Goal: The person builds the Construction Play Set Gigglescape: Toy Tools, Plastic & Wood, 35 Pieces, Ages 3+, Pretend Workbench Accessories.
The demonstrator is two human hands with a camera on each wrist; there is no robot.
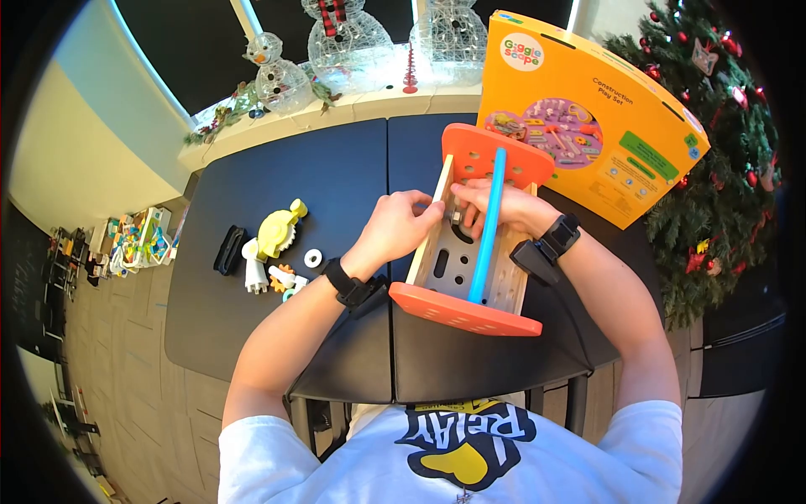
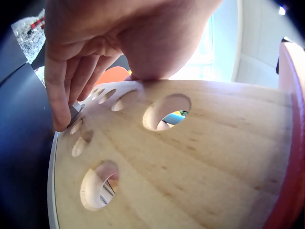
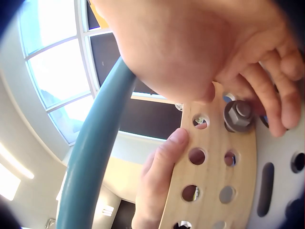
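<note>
A toy toolbox stands on the table, with orange end panels (image 1: 466, 309), a blue handle bar (image 1: 489, 227) and hole-studded wooden sides (image 2: 209, 148). My left hand (image 1: 395, 225) grips its left wooden side, thumb by the top edge and fingers down the outer face. Those fingertips reach a grey piece at the panel's lower edge. Inside the box, my right hand (image 1: 504, 206) reaches under the handle bar to that same side. There a grey toy bolt with a hex nut (image 3: 239, 116) sticks out of the wood. Right fingers hang loosely beside the nut, which stays visible.
Left on the black table (image 1: 336, 168) lie a yellow-green toy saw piece (image 1: 277, 233), a white ring (image 1: 312, 258), a black case (image 1: 229, 249) and small orange and white parts (image 1: 287, 279). Behind the toolbox stands a large yellow box (image 1: 621, 109), beside a decorated tree (image 1: 714, 168).
</note>
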